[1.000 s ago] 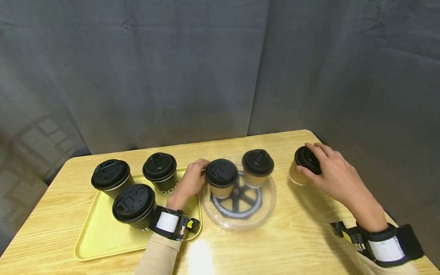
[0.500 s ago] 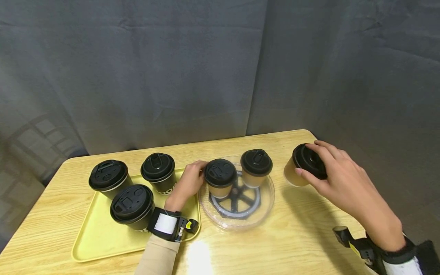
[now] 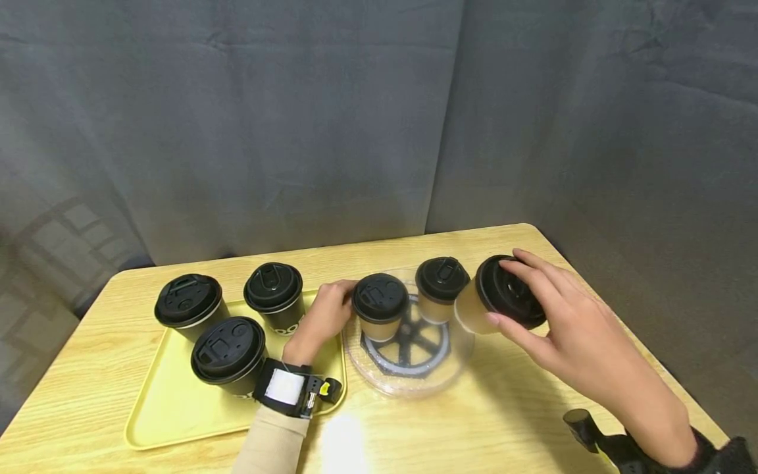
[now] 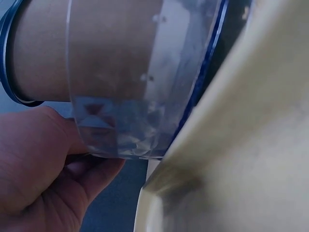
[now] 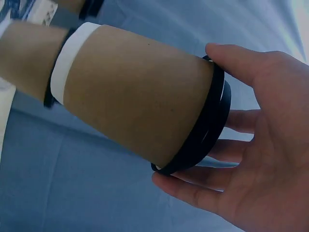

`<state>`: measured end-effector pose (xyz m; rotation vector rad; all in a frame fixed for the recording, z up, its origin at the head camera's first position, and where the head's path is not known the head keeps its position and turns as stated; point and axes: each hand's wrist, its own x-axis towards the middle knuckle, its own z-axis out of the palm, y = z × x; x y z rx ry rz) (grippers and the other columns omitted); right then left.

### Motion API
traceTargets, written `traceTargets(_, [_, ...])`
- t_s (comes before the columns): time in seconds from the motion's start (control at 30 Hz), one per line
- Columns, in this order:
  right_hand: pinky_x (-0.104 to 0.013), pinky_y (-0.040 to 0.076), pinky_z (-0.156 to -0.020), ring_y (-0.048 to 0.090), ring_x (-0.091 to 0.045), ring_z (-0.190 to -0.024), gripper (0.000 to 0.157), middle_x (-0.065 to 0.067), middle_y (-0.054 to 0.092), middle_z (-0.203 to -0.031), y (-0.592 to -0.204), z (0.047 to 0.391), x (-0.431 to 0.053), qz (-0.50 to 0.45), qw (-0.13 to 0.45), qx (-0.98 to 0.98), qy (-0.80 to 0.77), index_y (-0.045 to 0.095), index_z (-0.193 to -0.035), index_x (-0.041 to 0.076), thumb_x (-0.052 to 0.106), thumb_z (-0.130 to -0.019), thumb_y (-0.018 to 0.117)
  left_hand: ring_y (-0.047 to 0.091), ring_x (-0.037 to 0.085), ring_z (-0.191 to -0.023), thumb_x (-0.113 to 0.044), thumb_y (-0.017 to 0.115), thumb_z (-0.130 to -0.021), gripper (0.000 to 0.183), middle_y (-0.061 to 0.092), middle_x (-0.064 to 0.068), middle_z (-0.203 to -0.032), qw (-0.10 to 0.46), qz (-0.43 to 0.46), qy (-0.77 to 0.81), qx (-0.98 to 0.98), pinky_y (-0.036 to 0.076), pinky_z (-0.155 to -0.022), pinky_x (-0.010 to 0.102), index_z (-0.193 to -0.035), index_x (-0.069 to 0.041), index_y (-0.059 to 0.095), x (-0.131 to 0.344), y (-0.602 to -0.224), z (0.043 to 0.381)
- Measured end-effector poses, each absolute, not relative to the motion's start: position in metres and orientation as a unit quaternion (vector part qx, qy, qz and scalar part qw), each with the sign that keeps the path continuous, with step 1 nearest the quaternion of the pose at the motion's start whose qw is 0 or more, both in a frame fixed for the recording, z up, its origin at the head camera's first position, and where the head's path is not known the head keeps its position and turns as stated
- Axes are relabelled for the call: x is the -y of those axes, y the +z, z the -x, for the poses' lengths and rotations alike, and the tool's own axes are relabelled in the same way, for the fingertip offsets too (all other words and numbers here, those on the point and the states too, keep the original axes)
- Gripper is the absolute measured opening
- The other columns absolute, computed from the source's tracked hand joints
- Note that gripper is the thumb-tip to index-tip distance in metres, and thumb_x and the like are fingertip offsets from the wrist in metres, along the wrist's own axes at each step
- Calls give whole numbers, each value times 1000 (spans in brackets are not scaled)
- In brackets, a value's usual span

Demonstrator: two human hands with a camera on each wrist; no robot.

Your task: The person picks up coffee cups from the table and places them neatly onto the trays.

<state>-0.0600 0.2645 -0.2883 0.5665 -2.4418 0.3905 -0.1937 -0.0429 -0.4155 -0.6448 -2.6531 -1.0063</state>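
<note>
My right hand [image 3: 583,332] grips a brown paper coffee cup [image 5: 130,92] by its black lid. That cup is raised and tilted, its base towards the clear round plastic tray [image 3: 379,382]. Two brown lidded cups stand on this tray: a left one [image 3: 380,306] and a right one [image 3: 441,289], which the held cup overlaps in the head view. My left hand [image 3: 322,316] pinches the tray's left rim; in the left wrist view its fingers [image 4: 104,176] are at the clear wall [image 4: 130,130]. A dark spoked shape shows through the tray's base.
A yellow tray [image 3: 172,408] lies at the left beneath my left forearm. It bears three black lidded cups: a back left one [image 3: 192,306], a front one [image 3: 231,355] and a right one [image 3: 275,296]. Grey curtain [image 3: 296,131] hangs behind the wooden table [image 3: 509,421].
My right hand has lifted the brown coffee cup at the right, tilted it and carried it left to the clear tray. The left hand has stayed at the rim.
</note>
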Motion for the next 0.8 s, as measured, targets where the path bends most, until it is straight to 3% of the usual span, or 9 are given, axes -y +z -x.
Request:
traceTargets(0.33, [-55,52,-88,57,-30,-123,66,-9,52,-144,-306,60,-236,-257,248,922,148,54,-137,18,41,-80,78,67,26,-111,2,56,-92,29,71,12,-116,90,216,-350,907,54,-95,40,-116,-7,71,46,-413,193])
traceTargets(0.8, [-57,50,-95,54,-36,-126,66,-15,47,-147,-336,68,-215,-282,197,928,141,54,-135,15,48,-82,74,65,26,-115,5,55,-91,34,70,12,-120,77,224,-344,909,53,-97,40,-120,-7,69,44,-415,195])
